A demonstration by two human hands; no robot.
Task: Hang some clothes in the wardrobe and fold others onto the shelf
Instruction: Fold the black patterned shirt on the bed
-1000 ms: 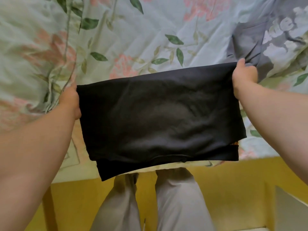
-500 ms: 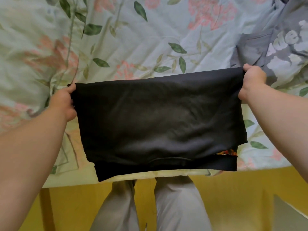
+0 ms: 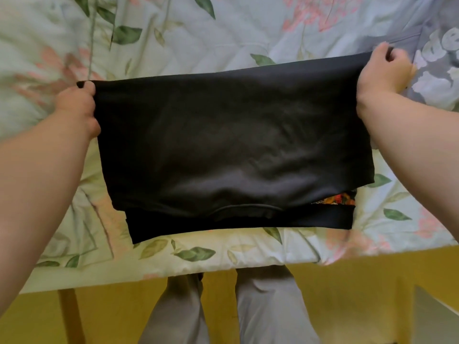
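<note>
Left fingers: the fingers [image 3: 90, 90] of my left hand [image 3: 77, 108] are curled round the top left corner of a black, smooth-fabric garment folded into a wide rectangle [image 3: 236, 150], pinching it tight.
Right fingers: the fingers [image 3: 397, 57] of my right hand [image 3: 380, 70] are bent over the top right corner of the same garment and grip it, thumb on the near side.
Black garment: stretched flat between my two hands, top edge taut, right corner a little farther up the bed than the left. It is folded over itself, with a lower layer showing as a dark band along the near edge. Whether that edge lies on the bed I cannot tell.
Print: a scrap of orange patterned cloth [image 3: 332, 199] peeks out between the layers at the lower right.
Bed: a pale green quilted bedspread with pink flowers and green leaves [image 3: 223, 33] lies under the garment, which sits over the near part of it.
Grey garment: a grey piece of clothing with white lettering [image 3: 437, 70] lies on the bedspread just beyond my right hand.
Below: my legs in light grey trousers [image 3: 268, 306] stand on a yellow floor [image 3: 360, 294], beside a wooden bed leg [image 3: 72, 316].
</note>
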